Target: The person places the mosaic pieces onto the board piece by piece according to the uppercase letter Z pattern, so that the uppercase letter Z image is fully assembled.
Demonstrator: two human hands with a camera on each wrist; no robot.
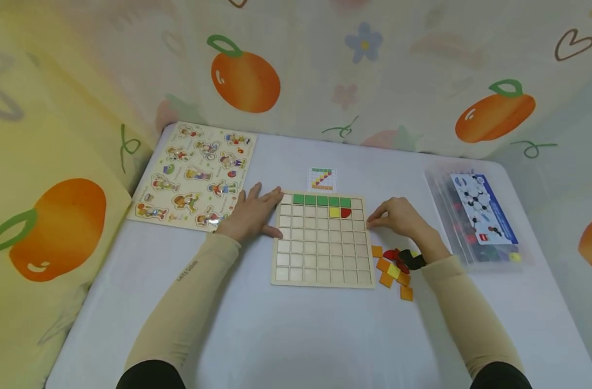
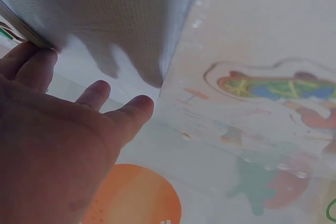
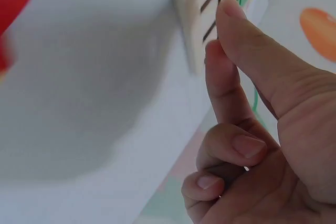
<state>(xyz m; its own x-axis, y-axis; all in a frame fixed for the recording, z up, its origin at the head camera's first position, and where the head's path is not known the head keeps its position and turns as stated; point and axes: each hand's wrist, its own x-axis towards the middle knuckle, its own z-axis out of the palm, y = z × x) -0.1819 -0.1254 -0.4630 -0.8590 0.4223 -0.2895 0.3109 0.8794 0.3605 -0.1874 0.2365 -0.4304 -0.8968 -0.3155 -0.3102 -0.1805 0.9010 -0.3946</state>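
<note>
A wooden grid board point(image 1: 296, 254) lies at the middle of the table. Several green squares point(image 1: 322, 200) fill part of its top row; below them sit a yellow square point(image 1: 334, 212) and a red rounded piece point(image 1: 346, 213). My left hand point(image 1: 252, 213) rests with spread fingers at the board's upper left edge. Beside the right edge is my right hand point(image 1: 398, 219), thumb and index finger point(image 3: 223, 77) held a little apart with nothing seen between them, the other fingers bent. Loose orange squares point(image 1: 386, 279), red pieces point(image 1: 389, 254) and dark pieces point(image 1: 412, 260) lie under the right wrist.
Behind the board lies a small pattern card point(image 1: 323, 180). A puzzle board with pictured figures point(image 1: 193, 173) is at the left, partly behind the left hand. A clear plastic box point(image 1: 451, 227) with a molecule-model label stands at the right. Printed curtains point(image 1: 296, 81) border the table.
</note>
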